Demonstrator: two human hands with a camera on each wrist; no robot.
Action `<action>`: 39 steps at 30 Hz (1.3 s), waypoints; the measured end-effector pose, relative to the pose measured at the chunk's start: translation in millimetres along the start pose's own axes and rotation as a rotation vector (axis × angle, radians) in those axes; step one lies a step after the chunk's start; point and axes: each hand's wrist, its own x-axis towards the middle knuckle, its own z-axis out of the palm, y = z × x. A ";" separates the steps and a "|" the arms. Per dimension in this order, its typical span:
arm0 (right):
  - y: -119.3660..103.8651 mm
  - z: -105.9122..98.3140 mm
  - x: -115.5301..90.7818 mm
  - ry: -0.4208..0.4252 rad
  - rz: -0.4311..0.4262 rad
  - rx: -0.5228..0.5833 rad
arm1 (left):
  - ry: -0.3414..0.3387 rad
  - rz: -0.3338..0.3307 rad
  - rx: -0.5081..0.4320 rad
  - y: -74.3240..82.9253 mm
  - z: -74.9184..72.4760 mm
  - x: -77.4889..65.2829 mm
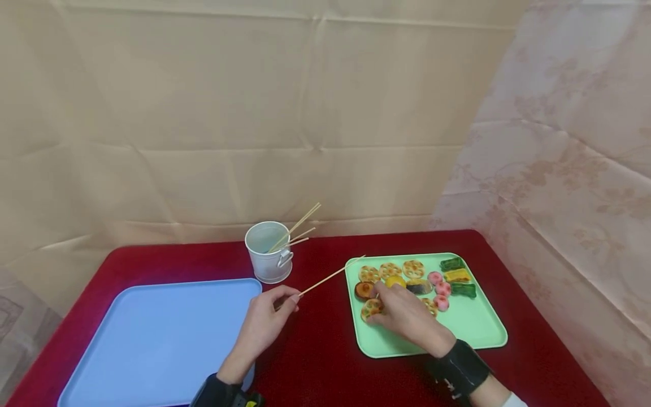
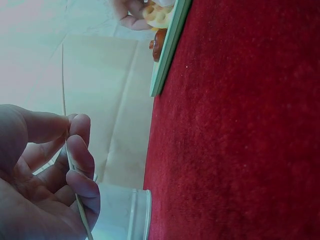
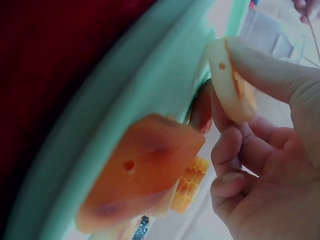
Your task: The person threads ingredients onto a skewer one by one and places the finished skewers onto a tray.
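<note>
My left hand (image 1: 267,319) pinches a thin wooden skewer (image 1: 333,277) between thumb and fingers. The skewer slants up to the right, its tip near the green tray's (image 1: 478,325) back left corner. Over that tray's front left part, my right hand (image 1: 409,316) pinches a round lotus root slice (image 3: 230,82) by its rim. A small hole shows in the slice's edge. Close by lie a brown mushroom cap (image 1: 363,291) and, in the right wrist view, an orange block (image 3: 142,172) with a hole and a yellow corn piece (image 3: 191,184). My right hand hides part of the food from the head view.
Farther back on the green tray are more lotus slices (image 1: 413,268), pink balls (image 1: 442,288), and green (image 1: 463,289) and yellow pieces (image 1: 458,275). A white bucket (image 1: 269,263) with several skewers stands behind my left hand. A blue tray (image 1: 168,339) lies left on the red cloth.
</note>
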 end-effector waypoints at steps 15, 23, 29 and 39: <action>-1.7 -24.6 12.9 0.163 0.249 0.395 | -0.006 -0.017 0.010 -1.0 -2.5 -0.6; -9.5 -34.8 28.2 0.297 0.436 0.842 | -0.002 -0.023 -0.001 -2.0 -3.4 -1.5; -16.1 -35.3 35.9 0.367 0.471 1.120 | -0.012 -0.032 -0.001 -2.3 -4.1 -1.5; -24.1 -26.2 40.0 0.423 0.474 1.438 | -0.023 -0.060 -0.025 -3.7 -6.3 -4.7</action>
